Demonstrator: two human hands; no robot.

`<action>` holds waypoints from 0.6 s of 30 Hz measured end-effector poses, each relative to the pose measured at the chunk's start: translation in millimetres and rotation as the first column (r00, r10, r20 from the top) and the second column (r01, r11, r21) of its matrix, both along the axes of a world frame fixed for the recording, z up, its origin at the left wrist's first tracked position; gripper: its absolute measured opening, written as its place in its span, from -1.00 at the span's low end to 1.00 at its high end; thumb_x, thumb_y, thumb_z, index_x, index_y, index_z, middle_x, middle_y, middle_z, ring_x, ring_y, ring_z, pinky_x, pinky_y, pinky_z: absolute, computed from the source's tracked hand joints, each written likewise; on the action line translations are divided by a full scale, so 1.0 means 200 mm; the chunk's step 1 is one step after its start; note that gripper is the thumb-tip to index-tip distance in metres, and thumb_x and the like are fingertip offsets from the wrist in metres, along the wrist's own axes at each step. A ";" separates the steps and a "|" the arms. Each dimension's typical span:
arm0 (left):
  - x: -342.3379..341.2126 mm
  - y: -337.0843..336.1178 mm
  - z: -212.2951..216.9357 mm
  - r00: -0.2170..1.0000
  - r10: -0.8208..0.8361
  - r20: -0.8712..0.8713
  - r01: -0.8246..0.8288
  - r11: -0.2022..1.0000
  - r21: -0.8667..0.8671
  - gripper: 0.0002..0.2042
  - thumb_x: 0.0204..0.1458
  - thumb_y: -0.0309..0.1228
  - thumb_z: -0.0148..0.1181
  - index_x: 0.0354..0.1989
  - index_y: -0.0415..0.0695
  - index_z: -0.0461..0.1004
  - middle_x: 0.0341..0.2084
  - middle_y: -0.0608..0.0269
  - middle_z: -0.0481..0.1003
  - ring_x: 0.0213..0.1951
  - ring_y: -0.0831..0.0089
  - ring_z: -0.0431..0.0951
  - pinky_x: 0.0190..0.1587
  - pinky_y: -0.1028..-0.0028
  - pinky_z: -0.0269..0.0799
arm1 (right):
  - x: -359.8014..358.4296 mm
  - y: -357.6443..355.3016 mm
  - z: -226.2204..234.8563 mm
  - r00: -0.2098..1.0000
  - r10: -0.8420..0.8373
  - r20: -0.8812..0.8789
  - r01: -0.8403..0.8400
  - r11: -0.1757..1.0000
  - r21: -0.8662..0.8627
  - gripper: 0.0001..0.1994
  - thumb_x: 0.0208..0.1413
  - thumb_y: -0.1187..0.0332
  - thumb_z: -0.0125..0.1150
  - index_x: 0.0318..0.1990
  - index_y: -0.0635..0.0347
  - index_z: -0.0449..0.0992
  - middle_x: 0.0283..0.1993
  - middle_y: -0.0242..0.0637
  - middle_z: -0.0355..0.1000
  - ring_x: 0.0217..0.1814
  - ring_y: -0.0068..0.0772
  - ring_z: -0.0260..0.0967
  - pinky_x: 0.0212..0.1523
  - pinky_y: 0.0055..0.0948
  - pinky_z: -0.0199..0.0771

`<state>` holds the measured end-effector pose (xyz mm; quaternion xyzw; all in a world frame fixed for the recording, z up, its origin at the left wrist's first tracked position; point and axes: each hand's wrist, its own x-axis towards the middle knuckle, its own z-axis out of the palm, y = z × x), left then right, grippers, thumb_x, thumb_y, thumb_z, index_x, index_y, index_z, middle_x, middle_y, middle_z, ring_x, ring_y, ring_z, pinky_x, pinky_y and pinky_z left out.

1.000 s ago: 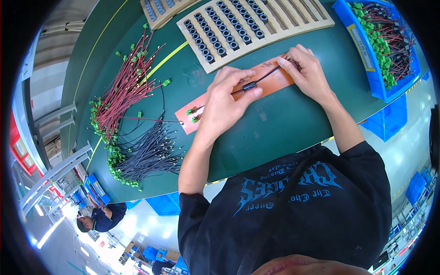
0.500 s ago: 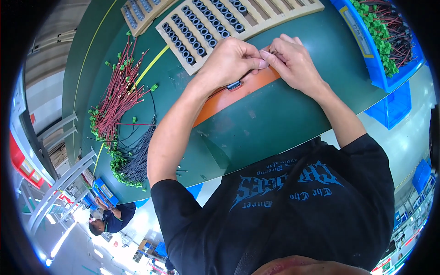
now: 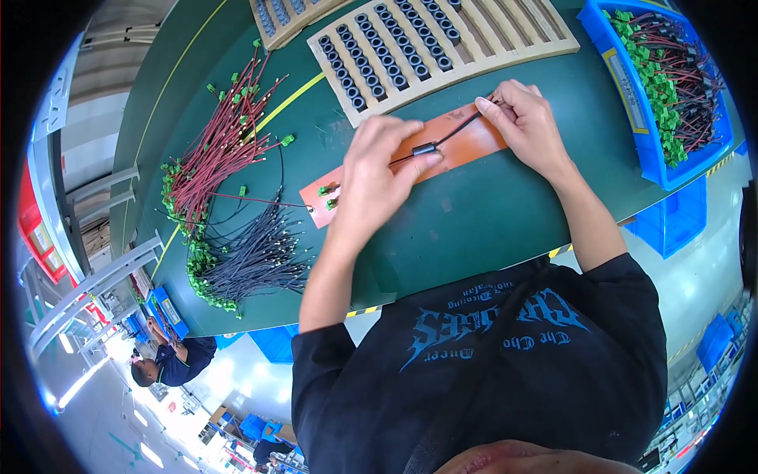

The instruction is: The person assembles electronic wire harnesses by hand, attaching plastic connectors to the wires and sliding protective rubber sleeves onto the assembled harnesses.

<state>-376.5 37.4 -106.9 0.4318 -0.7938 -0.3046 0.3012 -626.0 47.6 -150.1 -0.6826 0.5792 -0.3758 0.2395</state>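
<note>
Stretching a thin black wire [image 3: 450, 140] between both hands, the person leans over the green worktop [image 3: 489, 213] with both forearms coming up from the lower edge and angling inward. The left hand [image 3: 379, 170] lies palm down, wrist bent slightly, its fingers [image 3: 418, 162] curled and pressed together at the tips around the wire right by a small black cylindrical ring [image 3: 424, 148] threaded on it. The right hand [image 3: 525, 126] sits further up and to the right, its back toward the camera, thumb and forefinger pinched closed on the wire's other end; the remaining fingers fold loosely beside them. The wire runs taut and diagonal just above an orange flat board [image 3: 466, 142] that lies on the worktop under both hands; whether the wire touches the board cannot be told. Two small green connectors [image 3: 325, 196] rest on the board's left end.

Beyond the hands, a pale slotted wooden tray [image 3: 505, 39] holds rows of black rings. To the left lie a fanned bundle of red wires [image 3: 217, 150] and, below it, a bundle of dark wires [image 3: 253, 257], both tipped with green connectors. A blue bin [image 3: 639, 158] at the right holds more finished wires.
</note>
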 end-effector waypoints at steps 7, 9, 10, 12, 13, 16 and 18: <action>-0.02 0.10 -0.15 0.996 0.086 -0.009 -0.086 0.990 -0.114 -0.80 -0.03 -0.49 0.40 -0.22 -0.25 0.62 -0.34 0.17 0.48 -0.27 0.20 0.46 -0.20 0.29 0.37 | 0.00 0.00 0.03 1.000 0.014 0.006 -0.014 1.000 0.013 -0.75 0.21 0.31 0.30 -0.43 0.24 0.44 -0.54 -0.32 0.25 -0.47 -0.36 0.12 -0.21 -0.37 0.16; -0.03 0.10 -0.15 0.989 0.134 -0.067 -0.137 0.990 -0.039 -0.90 0.04 -0.50 0.34 -0.30 -0.26 0.63 -0.39 0.18 0.47 -0.29 0.23 0.44 -0.21 0.32 0.32 | -0.01 0.00 0.03 1.000 0.022 0.015 -0.021 1.000 -0.016 -0.75 0.21 0.30 0.29 -0.44 0.22 0.44 -0.55 -0.34 0.25 -0.48 -0.36 0.16 -0.20 -0.36 0.19; -0.05 0.10 -0.15 0.989 0.132 -0.068 -0.135 0.990 -0.038 -0.90 0.04 -0.50 0.34 -0.30 -0.26 0.63 -0.39 0.18 0.47 -0.29 0.23 0.44 -0.21 0.32 0.32 | -0.01 0.00 0.03 0.999 0.031 0.026 -0.030 0.999 -0.045 -0.74 0.21 0.29 0.29 -0.46 0.20 0.43 -0.57 -0.37 0.25 -0.49 -0.36 0.20 -0.18 -0.35 0.23; -0.07 0.11 -0.15 0.973 0.220 -0.073 -0.218 0.975 0.032 -0.92 0.08 -0.49 0.30 -0.33 -0.26 0.62 -0.42 0.19 0.46 -0.30 0.25 0.44 -0.20 0.32 0.31 | 0.00 0.00 0.03 0.998 0.037 0.048 -0.034 0.997 -0.074 -0.75 0.20 0.31 0.30 -0.46 0.20 0.43 -0.57 -0.37 0.25 -0.49 -0.37 0.19 -0.17 -0.36 0.23; -0.07 0.11 -0.15 0.973 0.219 -0.071 -0.217 0.976 0.033 -0.92 0.08 -0.49 0.30 -0.33 -0.26 0.62 -0.42 0.19 0.46 -0.30 0.25 0.44 -0.20 0.32 0.31 | 0.00 0.00 0.03 0.997 0.046 0.068 -0.038 0.994 -0.105 -0.75 0.20 0.33 0.30 -0.47 0.20 0.43 -0.57 -0.37 0.25 -0.49 -0.38 0.19 -0.17 -0.36 0.23; -0.07 0.12 -0.14 0.966 0.253 -0.058 -0.252 0.967 0.033 -0.91 0.11 -0.48 0.28 -0.35 -0.26 0.62 -0.43 0.20 0.45 -0.31 0.27 0.44 -0.21 0.32 0.29 | 0.01 0.01 0.04 0.997 0.050 0.064 -0.043 0.993 -0.108 -0.75 0.19 0.33 0.31 -0.48 0.20 0.43 -0.58 -0.37 0.25 -0.50 -0.38 0.19 -0.17 -0.36 0.23; -0.05 0.11 -0.16 0.982 0.178 -0.054 -0.180 0.984 -0.020 -0.90 0.09 -0.48 0.30 -0.31 -0.26 0.62 -0.41 0.19 0.46 -0.30 0.26 0.44 -0.22 0.31 0.27 | 0.01 0.01 0.04 0.998 0.035 0.049 -0.031 0.996 -0.086 -0.74 0.19 0.32 0.31 -0.48 0.20 0.42 -0.58 -0.37 0.24 -0.50 -0.37 0.18 -0.17 -0.36 0.23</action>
